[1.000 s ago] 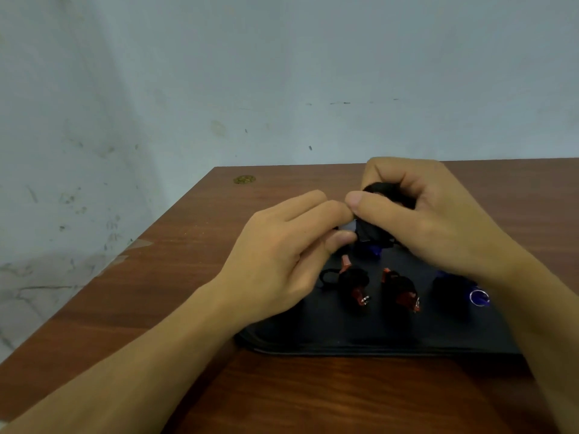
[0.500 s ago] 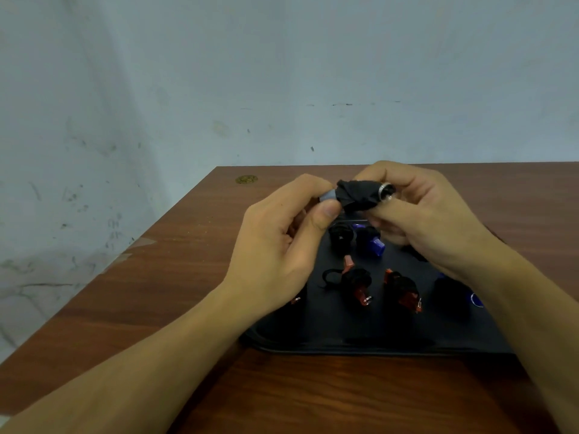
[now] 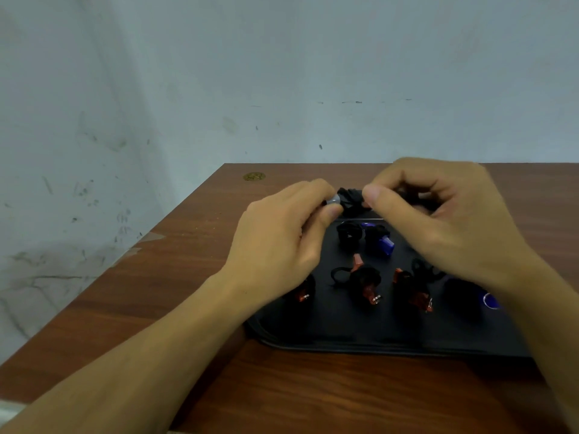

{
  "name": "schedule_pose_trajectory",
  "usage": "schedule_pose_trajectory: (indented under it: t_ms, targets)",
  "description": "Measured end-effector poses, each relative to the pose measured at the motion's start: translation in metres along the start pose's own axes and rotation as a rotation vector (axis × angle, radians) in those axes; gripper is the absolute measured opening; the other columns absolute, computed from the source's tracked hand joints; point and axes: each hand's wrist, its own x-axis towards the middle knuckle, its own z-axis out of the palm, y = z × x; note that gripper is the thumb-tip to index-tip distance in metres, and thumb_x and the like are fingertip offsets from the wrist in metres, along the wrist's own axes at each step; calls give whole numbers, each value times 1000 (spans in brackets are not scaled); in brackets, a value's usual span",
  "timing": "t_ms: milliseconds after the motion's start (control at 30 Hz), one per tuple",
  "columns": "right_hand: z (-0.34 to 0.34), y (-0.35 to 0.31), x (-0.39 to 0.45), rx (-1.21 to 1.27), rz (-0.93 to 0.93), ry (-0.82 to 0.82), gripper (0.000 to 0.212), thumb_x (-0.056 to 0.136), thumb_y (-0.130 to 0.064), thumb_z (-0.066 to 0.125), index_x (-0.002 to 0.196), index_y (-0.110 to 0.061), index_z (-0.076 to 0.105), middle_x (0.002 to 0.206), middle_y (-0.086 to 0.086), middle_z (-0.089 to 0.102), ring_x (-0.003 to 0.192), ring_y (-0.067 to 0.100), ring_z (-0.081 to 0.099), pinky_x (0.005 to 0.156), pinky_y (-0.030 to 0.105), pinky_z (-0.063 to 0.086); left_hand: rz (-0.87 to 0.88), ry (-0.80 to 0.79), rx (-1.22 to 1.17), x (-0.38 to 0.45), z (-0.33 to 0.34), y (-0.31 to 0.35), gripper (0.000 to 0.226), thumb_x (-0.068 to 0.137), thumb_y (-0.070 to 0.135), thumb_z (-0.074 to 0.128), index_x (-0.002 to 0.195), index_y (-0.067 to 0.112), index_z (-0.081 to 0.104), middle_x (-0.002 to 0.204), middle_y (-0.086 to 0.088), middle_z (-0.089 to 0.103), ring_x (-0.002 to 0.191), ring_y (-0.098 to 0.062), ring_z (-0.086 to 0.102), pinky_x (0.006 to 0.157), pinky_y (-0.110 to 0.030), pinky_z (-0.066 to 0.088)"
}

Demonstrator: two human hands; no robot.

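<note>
A small black connector part (image 3: 351, 198) with a grey metal end is held above the far edge of a black mat (image 3: 344, 333). My left hand (image 3: 282, 242) pinches its grey left end between thumb and forefinger. My right hand (image 3: 438, 214) grips its right end with curled fingers, hiding that side. On the mat lie several small black parts, some with red ends (image 3: 365, 281) and some with blue ends (image 3: 383, 242).
The mat lies on a brown wooden table (image 3: 188, 277) that stands against a pale stained wall. A small round brass-coloured mark (image 3: 254, 176) sits near the table's far left corner. The table's left edge runs diagonally close to my left arm.
Both hands have lifted the black part off the mat and now hold it stretched between them. My right hand has turned, with its fingers curled further over the part.
</note>
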Motion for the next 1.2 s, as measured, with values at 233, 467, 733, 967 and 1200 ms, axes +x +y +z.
schedule_pose_trajectory:
  t_ms: [233,467,733,967,1200]
  targets:
    - [-4,4,6,151,227,111,29,83,-38,72,69,-12,68,55,2,59,50,7,48,51,14,39,126,-25,-175,-2,0,12,16,101,16,53,94,6,62,77,7,51,68,-14,48,60,-27,38]
    - [0,7,5,472,383,-4,33,78,-39,67,71,-7,66,58,22,53,39,21,35,41,13,30,12,-62,-489,-5,3,18,19,101,19,49,94,6,63,71,-2,58,63,-17,54,56,-30,42]
    - [9,16,2,319,221,17,10,97,-10,61,91,-10,69,65,0,66,50,16,55,52,32,47,-136,-6,-643,-4,7,10,12,101,17,50,96,18,61,71,-5,58,57,-4,50,55,-20,37]
    - [17,18,-3,52,140,-100,16,97,-20,61,87,-28,70,75,-9,67,74,9,65,71,20,48,-268,90,-542,-2,9,-2,16,102,18,53,96,9,65,66,-2,58,58,-3,52,57,-19,40]
    - [14,9,-7,41,61,-98,13,96,-13,62,87,-16,72,72,-1,67,61,8,66,57,8,46,-271,116,-361,-1,9,-7,16,100,24,54,91,17,64,66,-3,58,63,-23,56,59,-37,44]
